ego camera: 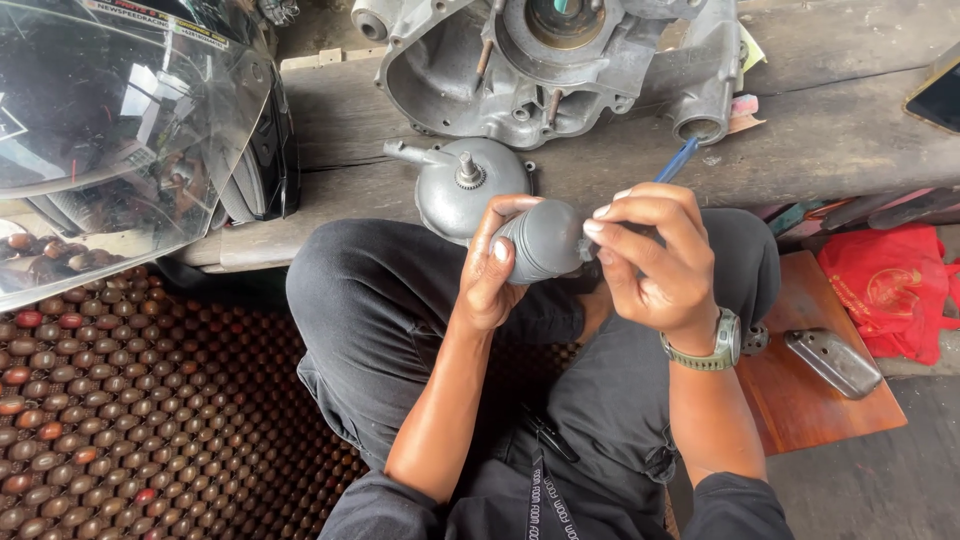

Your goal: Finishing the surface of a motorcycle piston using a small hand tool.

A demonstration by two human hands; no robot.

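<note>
On the lap, just above the bent knees in dark trousers [400,300], two bare hands work on a small grey ribbed cylinder [545,240]. The left hand [490,270] wraps its fingers [497,222] most of the way round the rounded end and grips it firmly. The right hand [655,260] has its fingers [610,208] curled in tight at the other end, and a blue tool [678,158] sticks up from behind them; I cannot tell how the hand holds it. A watch [722,342] sits on that wrist. To do this well, I think the left hand should keep the cylinder from turning while the right hand works slowly and gently, so nothing slips or falls into the lap. Beside the right leg lies a brown wooden board [800,400] with a small shiny metal piece [833,362] on it, and a red bag [890,290] is near that. To the left is a mat of brown wooden beads [130,420]. Farther off, on the old wooden bench [840,140], stands a round grey metal cover [462,190], and behind it a big grey engine case [550,70]. A helmet with a clear visor [110,130] sits at the far left.
</note>
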